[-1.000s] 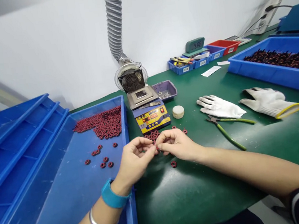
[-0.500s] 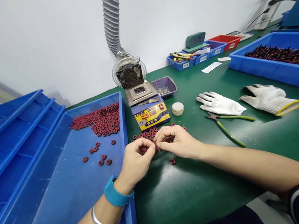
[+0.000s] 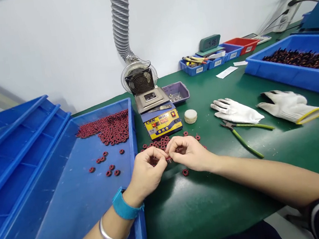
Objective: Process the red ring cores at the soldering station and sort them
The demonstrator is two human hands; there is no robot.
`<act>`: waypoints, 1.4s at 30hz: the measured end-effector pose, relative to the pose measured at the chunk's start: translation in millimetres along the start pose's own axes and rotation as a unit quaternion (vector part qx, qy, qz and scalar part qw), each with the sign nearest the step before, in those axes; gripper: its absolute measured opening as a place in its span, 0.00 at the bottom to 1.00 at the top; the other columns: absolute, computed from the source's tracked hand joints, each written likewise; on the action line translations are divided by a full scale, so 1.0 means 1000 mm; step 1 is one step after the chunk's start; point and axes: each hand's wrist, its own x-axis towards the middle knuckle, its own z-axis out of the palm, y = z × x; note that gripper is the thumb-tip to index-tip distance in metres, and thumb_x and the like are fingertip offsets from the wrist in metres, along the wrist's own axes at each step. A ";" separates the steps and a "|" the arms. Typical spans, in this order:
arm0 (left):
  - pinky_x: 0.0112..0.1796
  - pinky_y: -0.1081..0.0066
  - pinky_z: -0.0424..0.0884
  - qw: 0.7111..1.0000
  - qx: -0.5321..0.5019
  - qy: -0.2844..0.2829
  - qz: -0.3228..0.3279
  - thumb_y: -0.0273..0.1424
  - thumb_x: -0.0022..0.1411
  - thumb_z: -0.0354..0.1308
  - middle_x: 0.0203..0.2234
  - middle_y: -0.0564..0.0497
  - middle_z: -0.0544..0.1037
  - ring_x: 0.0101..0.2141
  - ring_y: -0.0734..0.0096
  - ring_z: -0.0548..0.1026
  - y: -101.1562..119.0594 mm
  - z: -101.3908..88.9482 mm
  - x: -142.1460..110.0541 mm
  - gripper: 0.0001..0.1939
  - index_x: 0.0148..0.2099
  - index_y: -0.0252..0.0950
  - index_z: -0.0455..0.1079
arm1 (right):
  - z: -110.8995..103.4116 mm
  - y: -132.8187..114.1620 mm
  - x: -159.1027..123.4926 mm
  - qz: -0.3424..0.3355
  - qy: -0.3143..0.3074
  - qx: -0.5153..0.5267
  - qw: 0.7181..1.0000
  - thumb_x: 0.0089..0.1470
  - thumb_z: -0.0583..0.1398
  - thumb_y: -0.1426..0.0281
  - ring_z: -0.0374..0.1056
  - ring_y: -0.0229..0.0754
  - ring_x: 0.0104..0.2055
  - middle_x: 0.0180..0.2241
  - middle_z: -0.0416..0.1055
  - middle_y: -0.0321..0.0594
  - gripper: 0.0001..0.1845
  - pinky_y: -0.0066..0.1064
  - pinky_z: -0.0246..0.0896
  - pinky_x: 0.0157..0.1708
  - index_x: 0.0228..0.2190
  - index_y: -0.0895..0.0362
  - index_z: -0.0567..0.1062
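Note:
My left hand (image 3: 147, 171) and my right hand (image 3: 187, 153) meet over the green table, fingertips pinched together on one small red wound ring coil (image 3: 168, 160). A cluster of the same red coils (image 3: 159, 143) lies on the table just behind my fingers. One loose coil (image 3: 185, 172) sits under my right wrist. The blue tray (image 3: 71, 208) under my left forearm holds a heap of red coils (image 3: 108, 127) at its far end and several scattered ones (image 3: 109, 168).
A yellow-fronted solder pot (image 3: 159, 115) with a fan and grey exhaust hose (image 3: 121, 23) stands behind the coils. A white round tin (image 3: 190, 116), two white gloves (image 3: 235, 111), green-handled pliers (image 3: 243, 140), a purple tray (image 3: 177, 92) and a blue bin of dark coils (image 3: 293, 72) lie to the right.
Both hands stay pinched on the coil, with only small finger shifts. The view has drifted slightly.

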 end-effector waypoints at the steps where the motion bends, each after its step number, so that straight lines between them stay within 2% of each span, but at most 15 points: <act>1: 0.31 0.72 0.71 1.000 -0.001 -0.001 0.001 0.27 0.47 0.59 0.22 0.50 0.76 0.27 0.71 0.74 0.000 0.000 0.000 0.07 0.20 0.35 0.67 | 0.001 0.000 -0.001 -0.008 -0.002 0.002 1.000 0.42 0.60 0.71 0.67 0.36 0.31 0.29 0.70 0.38 0.05 0.30 0.63 0.32 0.19 0.58 0.70; 8: 0.28 0.75 0.70 1.000 -0.021 0.022 0.008 0.26 0.47 0.58 0.21 0.52 0.74 0.23 0.75 0.72 0.001 0.003 -0.002 0.06 0.20 0.35 0.66 | 0.005 0.004 -0.004 -0.058 0.006 0.030 0.998 0.45 0.62 0.71 0.66 0.36 0.32 0.31 0.69 0.40 0.07 0.29 0.63 0.30 0.19 0.57 0.70; 13: 0.24 0.76 0.71 0.998 -0.056 0.031 -0.016 0.27 0.47 0.60 0.20 0.53 0.74 0.22 0.76 0.72 0.003 0.005 -0.004 0.07 0.21 0.34 0.65 | 0.006 0.008 -0.005 -0.068 0.005 0.066 0.995 0.45 0.63 0.70 0.67 0.37 0.32 0.32 0.69 0.41 0.07 0.30 0.65 0.30 0.20 0.57 0.71; 19: 0.24 0.74 0.76 0.992 -0.097 0.008 -0.082 0.33 0.48 0.63 0.22 0.53 0.75 0.25 0.73 0.75 0.008 0.003 -0.004 0.10 0.26 0.33 0.67 | 0.007 0.010 -0.004 -0.071 0.026 0.083 0.994 0.46 0.65 0.69 0.68 0.38 0.34 0.30 0.69 0.41 0.08 0.29 0.66 0.29 0.20 0.57 0.72; 25: 0.24 0.75 0.76 0.985 -0.115 -0.004 -0.131 0.35 0.45 0.67 0.21 0.53 0.75 0.26 0.73 0.76 0.011 0.002 -0.003 0.13 0.28 0.31 0.70 | 0.008 0.016 -0.003 -0.064 0.039 0.100 0.992 0.45 0.67 0.69 0.68 0.38 0.33 0.31 0.70 0.41 0.08 0.29 0.67 0.28 0.21 0.58 0.73; 34: 0.25 0.74 0.76 0.988 -0.094 -0.002 -0.122 0.36 0.45 0.66 0.21 0.52 0.77 0.25 0.72 0.76 0.012 0.002 -0.003 0.12 0.26 0.31 0.72 | 0.007 0.018 -0.002 -0.065 0.027 0.106 0.992 0.47 0.65 0.69 0.68 0.36 0.31 0.31 0.70 0.40 0.07 0.29 0.68 0.29 0.22 0.58 0.73; 38: 0.25 0.74 0.75 0.990 -0.082 -0.006 -0.112 0.35 0.46 0.65 0.21 0.51 0.76 0.25 0.72 0.75 0.009 0.003 -0.003 0.11 0.26 0.31 0.71 | 0.003 0.015 -0.002 -0.086 0.014 0.074 0.993 0.49 0.63 0.70 0.70 0.36 0.31 0.31 0.70 0.40 0.04 0.30 0.70 0.31 0.25 0.58 0.74; 42: 0.26 0.75 0.72 0.994 -0.064 -0.005 -0.083 0.34 0.47 0.64 0.20 0.52 0.74 0.23 0.75 0.72 0.004 0.003 -0.002 0.10 0.26 0.31 0.71 | -0.001 0.007 -0.002 -0.149 0.004 -0.038 0.988 0.49 0.62 0.74 0.71 0.37 0.33 0.33 0.73 0.42 0.01 0.29 0.70 0.32 0.28 0.59 0.75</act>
